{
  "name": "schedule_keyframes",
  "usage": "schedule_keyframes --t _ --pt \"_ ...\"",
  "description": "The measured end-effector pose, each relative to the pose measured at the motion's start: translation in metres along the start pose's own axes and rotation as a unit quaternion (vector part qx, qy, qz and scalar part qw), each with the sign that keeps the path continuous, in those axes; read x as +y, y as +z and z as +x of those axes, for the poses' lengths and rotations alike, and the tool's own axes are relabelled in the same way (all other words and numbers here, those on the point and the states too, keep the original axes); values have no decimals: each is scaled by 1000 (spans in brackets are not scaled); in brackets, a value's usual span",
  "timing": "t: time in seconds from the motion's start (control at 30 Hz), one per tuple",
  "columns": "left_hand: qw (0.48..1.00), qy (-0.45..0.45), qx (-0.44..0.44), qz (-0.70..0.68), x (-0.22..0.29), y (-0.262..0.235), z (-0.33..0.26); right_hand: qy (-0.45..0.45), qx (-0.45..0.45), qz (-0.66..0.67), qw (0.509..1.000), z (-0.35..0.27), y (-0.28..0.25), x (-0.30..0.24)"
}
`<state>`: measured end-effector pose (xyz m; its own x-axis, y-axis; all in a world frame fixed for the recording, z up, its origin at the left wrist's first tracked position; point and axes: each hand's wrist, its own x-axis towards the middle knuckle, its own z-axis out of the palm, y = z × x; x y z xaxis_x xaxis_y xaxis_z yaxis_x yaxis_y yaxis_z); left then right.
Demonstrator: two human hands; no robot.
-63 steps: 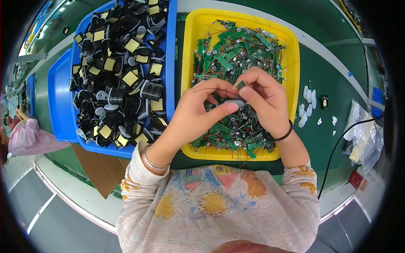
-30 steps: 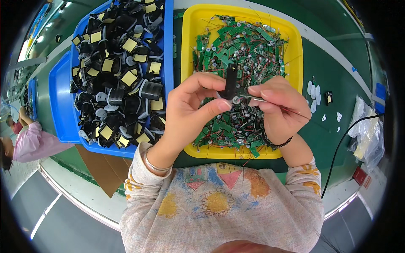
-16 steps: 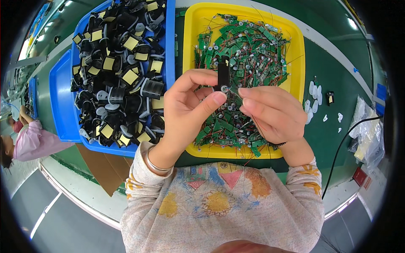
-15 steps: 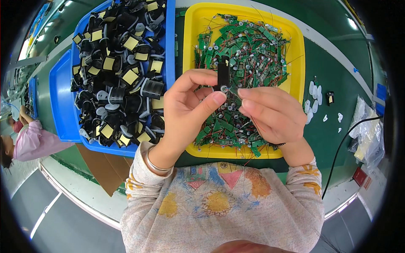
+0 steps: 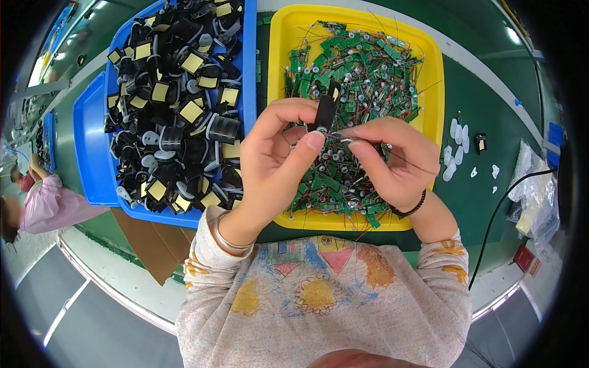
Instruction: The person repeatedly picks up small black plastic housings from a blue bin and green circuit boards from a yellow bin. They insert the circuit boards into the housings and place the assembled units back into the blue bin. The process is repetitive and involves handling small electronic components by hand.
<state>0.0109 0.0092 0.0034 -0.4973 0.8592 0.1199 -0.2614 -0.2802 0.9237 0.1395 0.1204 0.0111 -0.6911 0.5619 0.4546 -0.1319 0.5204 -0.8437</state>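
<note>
- Green worktop (image 5: 463, 80) stretched beneath two laden trays, its edges bowed by the wide lens; farther off to the left sat a co-worker in pink (image 5: 61, 202).
- Blue tray (image 5: 249, 80), on the left, was heaped with black parts (image 5: 221, 130) bearing pale yellow squares; yellow tray (image 5: 279, 55), in front of the person, held a tangle of green circuit boards (image 5: 368, 67) and fine wires.
- Compared with half a second earlier, the right hand (image 5: 399, 159) had changed most: its fingers, then stretched out nearly straight, were now bent into a pinch, and the dark wrist band (image 5: 410, 208) had come into fuller view.
- The black piece (image 5: 325, 113) had tipped as well, from almost upright to a slight lean; both trays had stayed about where they were.
- Its long axis ran away from the person, the far end slanting a little to the right, the near end pointing back toward the left thumb.
- It was above the yellow tray, clamped near its lower end by the thumb and forefinger of the left hand (image 5: 273, 153).
- The right thumb and forefinger were closed on a small slim part (image 5: 345, 138), which pointed left toward that lower end; whether the two touched, I could not tell.
</note>
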Motion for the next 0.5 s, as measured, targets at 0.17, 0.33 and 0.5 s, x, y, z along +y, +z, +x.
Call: schedule_keyframes --t 0.17,0.33,0.5 --pt "1000 -1 -18 23 1 0 0 94 21 137 986 -4 4 0" --pt "999 -11 -30 11 3 2 -4 84 -4 144 986 -3 4 1" --pt "999 -9 -29 -9 0 2 -3 80 -24 106 991 0 8 -2"
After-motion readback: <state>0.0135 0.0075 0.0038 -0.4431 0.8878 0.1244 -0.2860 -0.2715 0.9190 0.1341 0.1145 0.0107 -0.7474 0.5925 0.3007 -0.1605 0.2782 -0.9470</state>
